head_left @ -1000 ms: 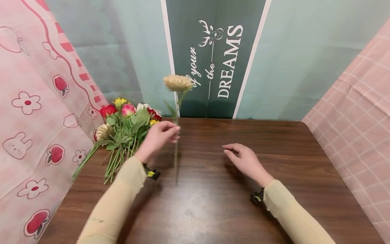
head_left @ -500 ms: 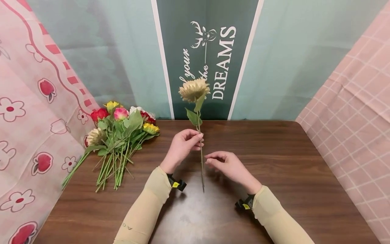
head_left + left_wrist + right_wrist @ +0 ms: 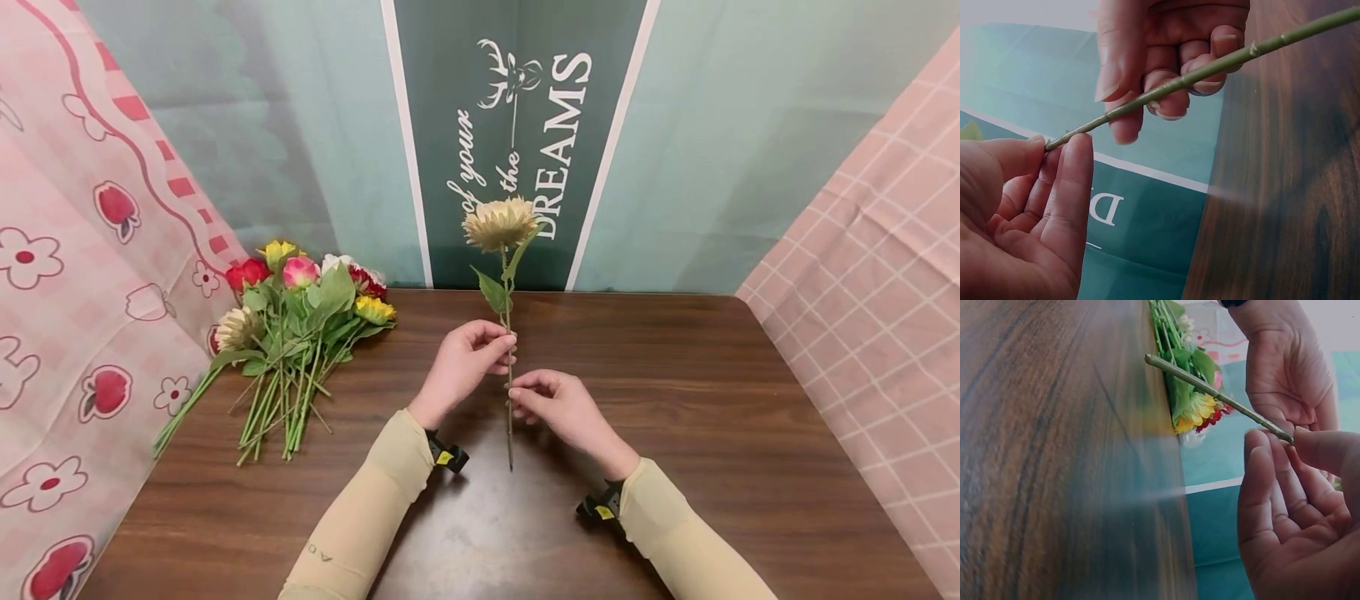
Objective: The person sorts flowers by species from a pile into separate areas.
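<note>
A cream artificial flower (image 3: pixel 501 223) with a dense, many-petalled head stands upright in front of me, bloom at the top. My left hand (image 3: pixel 467 360) pinches its stem just below the leaves (image 3: pixel 493 293), between thumb and fingers. Lower down, the thumb and fingertips of my right hand (image 3: pixel 557 407) close around the same stem, its bare end pointing down beneath them. In the left wrist view the green stem (image 3: pixel 1222 65) runs from the left fingers past the right fingertips. The right wrist view shows the cut stem end (image 3: pixel 1150 359).
On the left of the brown wooden table (image 3: pixel 675 375) lies a heap of artificial flowers (image 3: pixel 300 333), red, pink, yellow, white and cream, their stems toward me. A green lettered curtain (image 3: pixel 525 108) hangs behind; pink patterned cloths (image 3: pixel 82 250) flank both sides.
My left hand has carried the cream flower rightward, from beside the heap to the middle. My right hand has moved left, and its fingertips have come onto the lower stem.
</note>
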Available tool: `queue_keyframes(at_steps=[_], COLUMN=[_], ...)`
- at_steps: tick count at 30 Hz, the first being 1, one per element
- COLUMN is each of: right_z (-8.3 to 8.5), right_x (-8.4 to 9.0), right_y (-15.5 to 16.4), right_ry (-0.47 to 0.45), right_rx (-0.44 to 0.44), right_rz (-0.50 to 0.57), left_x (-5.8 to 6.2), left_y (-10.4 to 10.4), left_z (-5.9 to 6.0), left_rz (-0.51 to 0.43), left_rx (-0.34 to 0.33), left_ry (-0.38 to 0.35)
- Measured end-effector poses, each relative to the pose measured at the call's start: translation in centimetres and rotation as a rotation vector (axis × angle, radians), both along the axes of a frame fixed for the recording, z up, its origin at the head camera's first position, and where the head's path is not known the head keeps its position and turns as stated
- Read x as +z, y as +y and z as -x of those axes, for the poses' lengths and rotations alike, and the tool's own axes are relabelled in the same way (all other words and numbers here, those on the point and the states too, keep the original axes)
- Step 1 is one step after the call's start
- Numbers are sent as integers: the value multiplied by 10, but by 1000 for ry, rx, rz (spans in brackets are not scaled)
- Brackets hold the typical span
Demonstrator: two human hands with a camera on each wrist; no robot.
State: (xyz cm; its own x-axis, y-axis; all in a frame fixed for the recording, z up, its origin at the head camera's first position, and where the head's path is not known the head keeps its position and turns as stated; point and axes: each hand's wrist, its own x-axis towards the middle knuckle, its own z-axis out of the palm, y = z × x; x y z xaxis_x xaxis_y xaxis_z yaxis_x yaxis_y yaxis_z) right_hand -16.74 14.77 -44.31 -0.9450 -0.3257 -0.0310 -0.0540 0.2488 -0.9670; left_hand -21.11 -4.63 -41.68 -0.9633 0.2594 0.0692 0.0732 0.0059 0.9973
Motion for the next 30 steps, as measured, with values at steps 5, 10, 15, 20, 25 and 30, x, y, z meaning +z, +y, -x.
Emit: queue_keyframes(at_steps=[5, 10, 15, 20, 25, 30], right_z=[1, 1, 4, 5, -3, -13], right_x=[-1, 0, 2, 6, 20, 27], right_y=[0, 1, 14, 75, 166, 247], right_ry=[1, 3, 76, 161, 129, 46], right_rx=[-62, -95, -127, -222, -269, -317], right_rz=[20, 28, -34, -262, -544, -793], left_x=[0, 0, 0, 0, -5, -15], left_y=[3, 6, 11, 24, 40, 55], left_z=[-1, -2, -6, -16, -32, -45], left_rz=[26, 50, 218, 654, 849, 950], left_rx=[-8, -16, 12, -39, -214, -379], left_ry=[14, 37, 138, 452, 726, 844])
